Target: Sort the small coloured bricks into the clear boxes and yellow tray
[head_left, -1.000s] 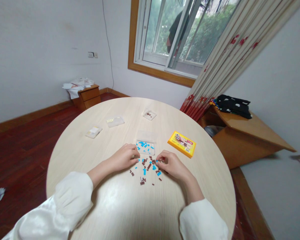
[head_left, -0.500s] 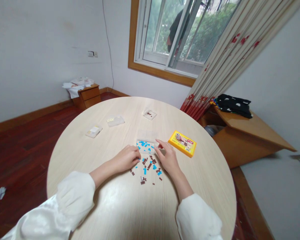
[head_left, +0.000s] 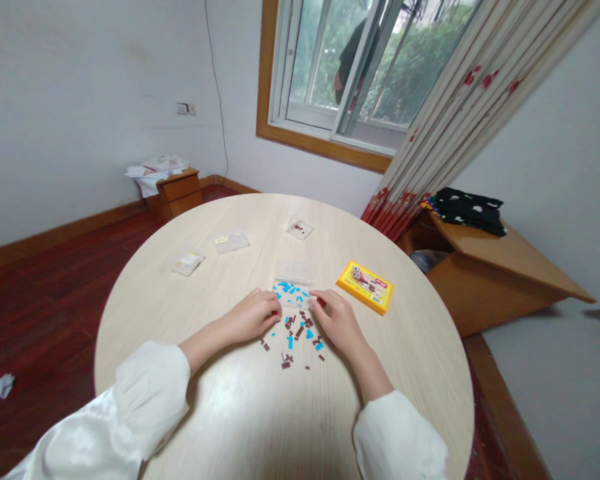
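Note:
A clear plastic box with its lid raised lies in the middle of the table, with several small blue bricks inside. My left hand rests by the box's left side, fingers curled together; whatever they may hold is hidden. At the right side, my right hand has its thumb and index finger closed on the edge of the box. Loose brown bricks and blue bricks are scattered on the table between my hands, on the near side of the box.
A yellow box lies right of my right hand. Farther back are a clear case with brown pieces, one with pale pieces and another small case. The round table has a curved edge.
My right index finger has come down toward the thumb at the box's right edge. A blue piece seen by my left fingertips no longer shows. The loose bricks lie as before.

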Demonstrator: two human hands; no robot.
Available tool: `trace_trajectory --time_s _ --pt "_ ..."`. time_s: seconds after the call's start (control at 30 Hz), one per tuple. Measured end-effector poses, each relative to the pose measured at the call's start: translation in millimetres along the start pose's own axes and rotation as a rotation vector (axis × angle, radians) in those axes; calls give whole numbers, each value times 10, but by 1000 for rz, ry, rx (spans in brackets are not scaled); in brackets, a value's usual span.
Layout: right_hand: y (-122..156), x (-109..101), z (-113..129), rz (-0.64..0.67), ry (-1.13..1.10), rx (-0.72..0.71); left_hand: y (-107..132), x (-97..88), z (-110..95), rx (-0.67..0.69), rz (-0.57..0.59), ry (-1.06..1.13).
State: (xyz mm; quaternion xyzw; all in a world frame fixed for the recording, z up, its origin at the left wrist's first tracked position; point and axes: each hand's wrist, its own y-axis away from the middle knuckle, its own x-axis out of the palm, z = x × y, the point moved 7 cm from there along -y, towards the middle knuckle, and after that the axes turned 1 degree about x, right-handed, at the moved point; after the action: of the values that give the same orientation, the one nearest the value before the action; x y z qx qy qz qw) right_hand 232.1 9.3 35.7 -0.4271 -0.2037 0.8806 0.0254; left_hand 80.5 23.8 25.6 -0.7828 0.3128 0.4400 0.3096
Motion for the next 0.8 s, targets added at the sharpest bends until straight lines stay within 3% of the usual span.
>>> trace_trajectory --time_s 0.2,0.37,0.6,0.8 --pt "16 45 79 96 22 -7 -2 -216 79 -74 -317 119" --pt "44 81 153 193 26 -14 1 -240 237 -136 -497 146" --pt "100 196 170 364 10 -62 0 -213 307 -158 -511 159" --pt "113 228 136 393 -13 -23 -9 -224 217 -115 -439 109"
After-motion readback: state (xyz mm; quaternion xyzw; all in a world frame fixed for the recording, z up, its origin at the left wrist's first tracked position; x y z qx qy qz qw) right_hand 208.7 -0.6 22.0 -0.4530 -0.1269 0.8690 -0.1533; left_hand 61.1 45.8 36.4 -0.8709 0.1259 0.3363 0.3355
